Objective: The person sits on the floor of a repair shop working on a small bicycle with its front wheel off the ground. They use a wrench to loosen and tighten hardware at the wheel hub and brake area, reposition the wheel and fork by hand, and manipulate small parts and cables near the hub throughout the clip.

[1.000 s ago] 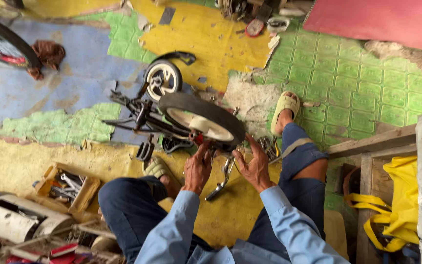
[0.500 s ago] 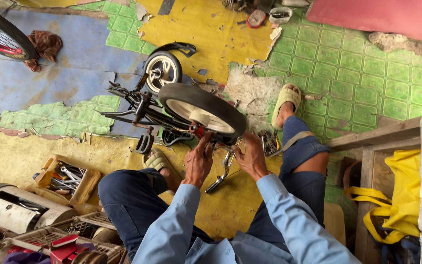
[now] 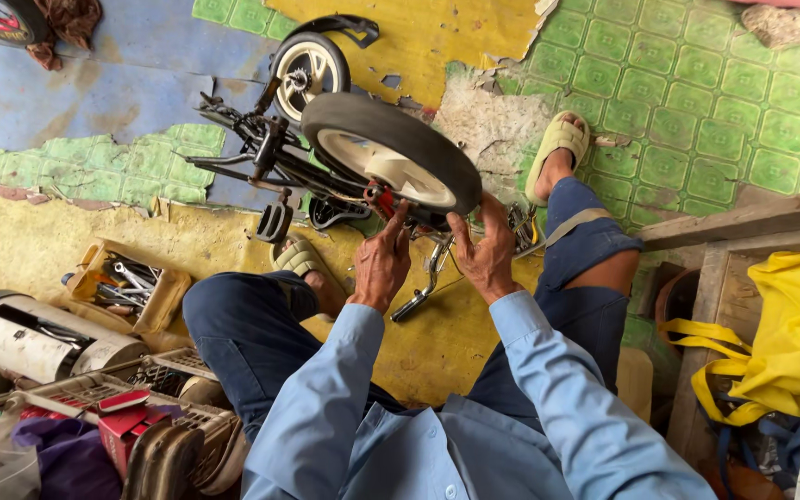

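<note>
On the patchy floor of yellow, blue and green embossed vinyl [image 3: 696, 102], a small black-framed children's bicycle [image 3: 270, 167] lies overturned in front of a seated person in a light blue long-sleeved shirt and dark blue trousers. Its nearer wheel, a black tyre on a cream plastic rim [image 3: 391, 157], is raised and tilted just above the person's hands, while the second, smaller wheel [image 3: 307, 65] sits farther off under a black mudguard. The left hand [image 3: 381, 264] reaches up to the red hub area at the wheel's lower edge, fingers bunched and narrow as if pinching a small part there; what they grip cannot be told. The right hand [image 3: 483, 259] is beside it, fingers curled up against the tyre's edge near the chrome fork. A chrome bar [image 3: 423, 282] hangs between the two hands. Near the left knee lies an open cardboard box of spanners [image 3: 122, 282], with a grey cylindrical tank [image 3: 30, 338] close by. Well to the right, a yellow cloth bag [image 3: 770, 343] rests in a wooden frame.
</note>
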